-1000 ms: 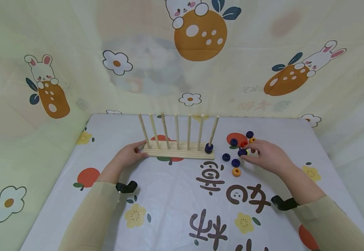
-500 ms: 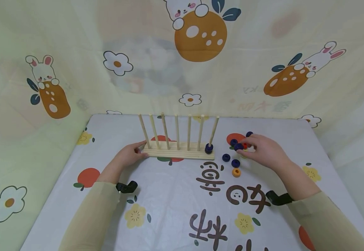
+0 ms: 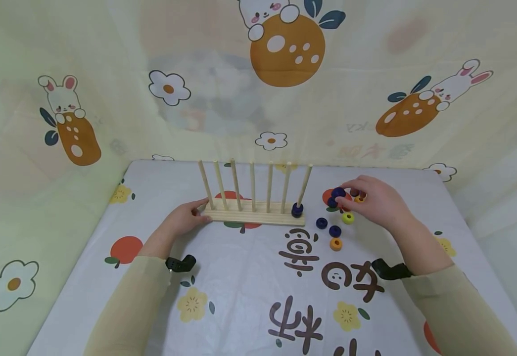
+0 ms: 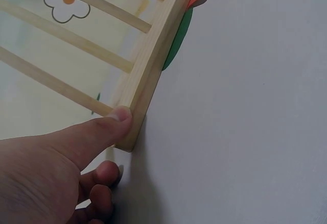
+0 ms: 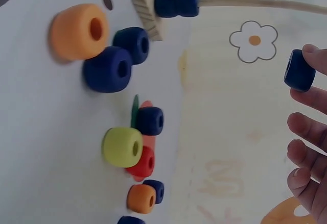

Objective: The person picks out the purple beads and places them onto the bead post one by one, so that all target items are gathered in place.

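Note:
Between thumb and fingertip, my right hand pinches a dark blue bead, held up off the table. Its other fingers are loosely bent in the right wrist view. My left hand grips the left end of a wooden peg stand, its thumb on the base; some fingertips are hidden. Two dark blue beads sit low on the stand's rightmost peg; the other pegs are bare. Below the right hand lie a yellow-green bead, a red bead and an orange bead.
Nearer the front are another orange bead and two blue beads, one behind the other. Several upright pegs rise from the stand. A patterned white cloth covers the table, and a printed curtain hangs behind it.
My right hand has lifted the blue bead and moved away from me and slightly left, uncovering the yellow-green bead. The left hand stays on the peg stand.

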Tool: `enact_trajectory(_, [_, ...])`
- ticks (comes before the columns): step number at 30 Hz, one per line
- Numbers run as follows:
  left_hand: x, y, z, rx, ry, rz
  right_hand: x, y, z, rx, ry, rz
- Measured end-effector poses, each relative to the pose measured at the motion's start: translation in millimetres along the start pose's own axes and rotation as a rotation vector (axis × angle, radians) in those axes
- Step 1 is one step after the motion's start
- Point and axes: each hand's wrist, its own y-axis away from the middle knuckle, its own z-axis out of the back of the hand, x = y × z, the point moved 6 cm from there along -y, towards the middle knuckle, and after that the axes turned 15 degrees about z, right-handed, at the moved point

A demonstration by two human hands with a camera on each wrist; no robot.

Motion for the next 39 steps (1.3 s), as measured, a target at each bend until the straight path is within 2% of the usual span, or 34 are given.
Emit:
enact_trajectory(7, [-3.4, 4.8, 1.8, 0.001, 0.001, -0.004, 9.6, -5.4, 7.7, -0.046, 0.009, 0.02])
enact_trajectory(18, [-1.7, 2.0, -0.9, 0.006, 0.002, -0.009, 21.3, -10.2, 19.8, -0.09, -0.011, 0.005])
enact_trajectory(27, [-4.3, 5.1, 1.0, 0.006, 0.001, -0.012, 31.6, -16.1, 29.8, -0.109, -0.019, 0.008])
enact_trajectory(39, [-3.1, 4.2, 0.0, -0.003, 0.001, -0.017, 47.6, -26.1, 49.8, -0.176, 0.033, 0.097])
